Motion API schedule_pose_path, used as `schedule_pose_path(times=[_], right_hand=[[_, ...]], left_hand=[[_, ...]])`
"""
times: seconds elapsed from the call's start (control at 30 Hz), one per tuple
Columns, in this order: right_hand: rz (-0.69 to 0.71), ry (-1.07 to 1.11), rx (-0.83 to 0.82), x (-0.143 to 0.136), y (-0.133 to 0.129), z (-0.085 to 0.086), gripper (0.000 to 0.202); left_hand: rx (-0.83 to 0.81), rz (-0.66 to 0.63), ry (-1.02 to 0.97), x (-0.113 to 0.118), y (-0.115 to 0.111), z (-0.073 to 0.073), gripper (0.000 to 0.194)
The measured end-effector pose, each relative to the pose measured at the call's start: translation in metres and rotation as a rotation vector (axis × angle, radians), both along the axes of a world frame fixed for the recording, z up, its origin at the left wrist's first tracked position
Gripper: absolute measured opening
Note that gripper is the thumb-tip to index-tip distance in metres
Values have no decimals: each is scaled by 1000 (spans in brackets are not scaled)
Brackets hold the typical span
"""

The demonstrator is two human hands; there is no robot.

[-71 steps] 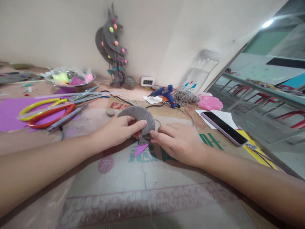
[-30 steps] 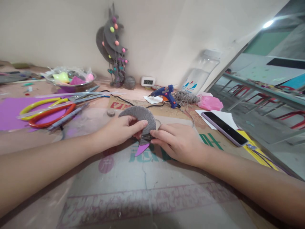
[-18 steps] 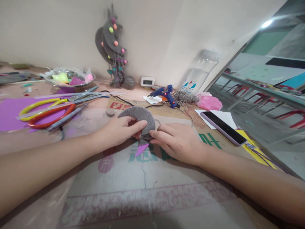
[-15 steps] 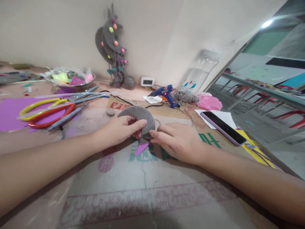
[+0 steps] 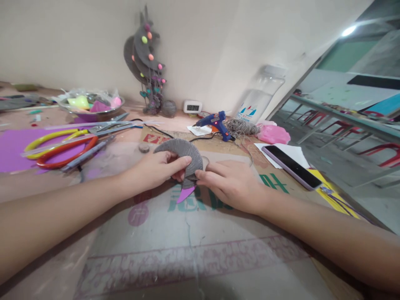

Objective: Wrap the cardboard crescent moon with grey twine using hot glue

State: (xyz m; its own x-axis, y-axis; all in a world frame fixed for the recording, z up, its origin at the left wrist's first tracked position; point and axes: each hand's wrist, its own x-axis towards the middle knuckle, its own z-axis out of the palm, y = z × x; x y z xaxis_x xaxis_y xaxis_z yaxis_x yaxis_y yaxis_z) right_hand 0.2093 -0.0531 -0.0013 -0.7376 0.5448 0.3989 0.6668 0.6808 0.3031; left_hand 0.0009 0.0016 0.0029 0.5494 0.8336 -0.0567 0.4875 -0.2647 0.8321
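A crescent shape wrapped in grey yarn [image 5: 192, 153] is held above the cardboard sheet [image 5: 150, 241]. Its lower tip is bare purple [image 5: 185, 194]. My left hand [image 5: 159, 168] grips the crescent from the left, thumb on top and fingers underneath. At the right edge, near the lower end of the wrapping, my right hand [image 5: 233, 183] has thumb and forefinger pinched together against the yarn. A strand loops up beside its fingers. The fingertips of my left hand are partly hidden by the crescent.
Scissors [image 5: 67, 148] and purple sheets [image 5: 12, 148] lie left, below a metal bowl [image 5: 117, 106]. Behind the cardboard are a blue glue gun [image 5: 218, 124], grey yarn [image 5: 242, 127], a bottle [image 5: 261, 96] and a timer [image 5: 192, 107]. A phone [image 5: 292, 166] lies right.
The grey yarn covers slightly more near the purple tip, and the strand by my right hand has shifted a little. Both hands keep nearly the same place.
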Motion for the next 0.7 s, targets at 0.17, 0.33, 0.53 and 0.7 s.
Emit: schedule_pose_path(times=[0.17, 0.33, 0.53, 0.7], right_hand=[[-1, 100, 8, -1, 0, 2, 23], [1, 142, -18, -1, -1, 5, 24], [-15, 116, -54, -2, -2, 4, 24], [-21, 101, -68, -2, -3, 3, 23]], left_hand=[[-5, 8, -7, 0, 0, 1, 44], [-5, 14, -11, -1, -1, 2, 43], [18, 9, 9, -1, -3, 3, 45], [22, -1, 12, -1, -3, 3, 45]])
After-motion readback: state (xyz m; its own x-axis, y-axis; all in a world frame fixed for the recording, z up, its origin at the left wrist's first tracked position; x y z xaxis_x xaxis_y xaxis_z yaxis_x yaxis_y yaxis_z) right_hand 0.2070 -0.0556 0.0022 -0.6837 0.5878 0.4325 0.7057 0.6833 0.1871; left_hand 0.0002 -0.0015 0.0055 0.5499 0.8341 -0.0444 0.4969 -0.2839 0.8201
